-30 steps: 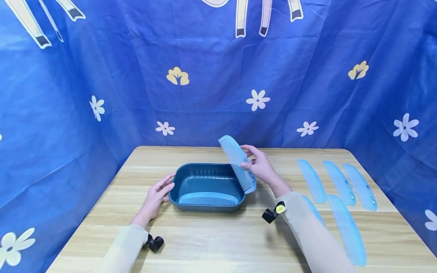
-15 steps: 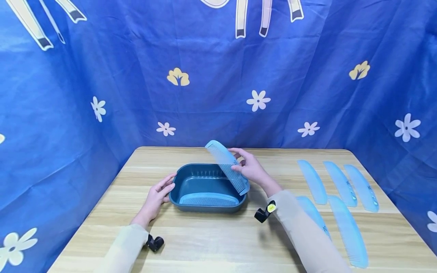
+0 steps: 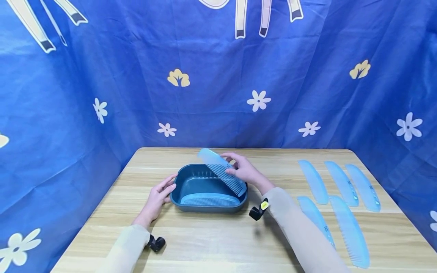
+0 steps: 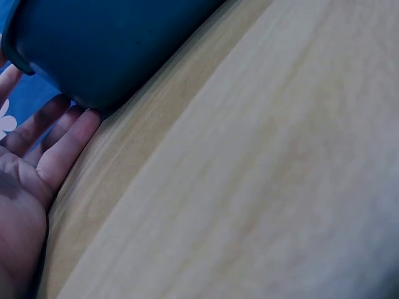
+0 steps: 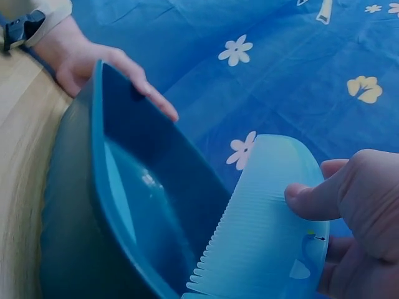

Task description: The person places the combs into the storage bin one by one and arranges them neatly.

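A dark teal plastic basin (image 3: 209,209) stands on the table, with one light blue comb (image 3: 209,198) lying along its near side, teeth toward me. My left hand (image 3: 159,195) rests against the basin's left end. In the left wrist view its extended fingers (image 4: 65,149) touch the outer wall low down. My right hand (image 3: 243,169) pinches another light blue comb (image 3: 221,171) by its spine, thumb on the face, the other fingers behind and partly hidden. This comb slants over the basin's right part, its lower end inside the rim, its teeth facing left and down.
Several more light blue combs (image 3: 349,231) lie on the right of the wooden table (image 3: 205,242), beyond and beside my right forearm. A blue patterned curtain (image 3: 218,94) hangs behind the table and along both sides. A small black camera (image 3: 258,210) sits on my right wrist.
My right hand has moved left and down with its comb, which now leans lower over the basin at a flatter slant. My left hand and the basin have stayed in place.
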The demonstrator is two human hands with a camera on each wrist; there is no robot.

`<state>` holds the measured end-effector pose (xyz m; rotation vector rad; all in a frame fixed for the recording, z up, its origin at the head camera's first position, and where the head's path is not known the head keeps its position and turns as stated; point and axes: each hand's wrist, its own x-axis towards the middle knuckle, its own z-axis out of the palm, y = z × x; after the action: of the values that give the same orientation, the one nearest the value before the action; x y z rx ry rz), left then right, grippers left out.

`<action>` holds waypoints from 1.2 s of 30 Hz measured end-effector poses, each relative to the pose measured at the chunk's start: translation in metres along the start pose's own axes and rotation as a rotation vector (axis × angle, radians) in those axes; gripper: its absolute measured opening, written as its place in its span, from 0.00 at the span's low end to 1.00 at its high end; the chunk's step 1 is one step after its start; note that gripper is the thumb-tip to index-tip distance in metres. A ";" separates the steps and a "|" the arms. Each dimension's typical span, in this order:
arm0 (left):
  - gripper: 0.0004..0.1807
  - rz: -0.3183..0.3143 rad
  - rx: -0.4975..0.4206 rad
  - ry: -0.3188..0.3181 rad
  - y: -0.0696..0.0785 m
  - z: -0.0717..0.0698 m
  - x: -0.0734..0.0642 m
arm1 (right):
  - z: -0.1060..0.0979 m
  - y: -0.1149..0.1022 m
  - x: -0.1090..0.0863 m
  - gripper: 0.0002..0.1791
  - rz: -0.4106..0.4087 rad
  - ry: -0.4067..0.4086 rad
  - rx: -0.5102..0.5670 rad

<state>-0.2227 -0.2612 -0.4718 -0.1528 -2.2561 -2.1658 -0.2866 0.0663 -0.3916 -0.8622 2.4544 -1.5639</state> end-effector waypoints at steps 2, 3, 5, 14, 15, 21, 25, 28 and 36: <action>0.29 -0.003 -0.005 0.000 0.000 0.000 0.000 | 0.003 0.002 0.002 0.28 0.010 -0.018 0.003; 0.29 -0.005 -0.007 0.002 -0.001 0.000 0.000 | 0.004 0.003 0.003 0.28 0.013 -0.026 0.005; 0.29 -0.011 -0.008 0.007 -0.001 0.000 0.001 | 0.007 0.005 0.004 0.28 0.024 -0.041 0.006; 0.29 -0.014 -0.017 0.000 -0.003 -0.001 0.003 | 0.018 0.017 0.010 0.28 -0.014 -0.081 -0.140; 0.29 -0.012 -0.017 0.001 -0.003 -0.001 0.003 | 0.019 0.017 0.011 0.28 -0.027 -0.086 -0.165; 0.29 0.005 -0.013 -0.011 -0.001 -0.002 0.001 | 0.027 0.017 0.015 0.27 -0.032 -0.136 -0.310; 0.29 0.010 -0.010 -0.002 -0.002 -0.005 0.002 | 0.032 0.017 0.018 0.26 -0.048 -0.180 -0.381; 0.29 0.011 -0.003 -0.008 -0.003 -0.005 0.004 | 0.034 0.018 0.019 0.25 -0.041 -0.199 -0.419; 0.28 0.016 -0.012 0.000 -0.005 0.000 0.005 | 0.038 0.020 0.020 0.25 -0.046 -0.240 -0.576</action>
<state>-0.2282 -0.2616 -0.4763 -0.1705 -2.2341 -2.1723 -0.2968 0.0319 -0.4227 -1.1062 2.7383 -0.6942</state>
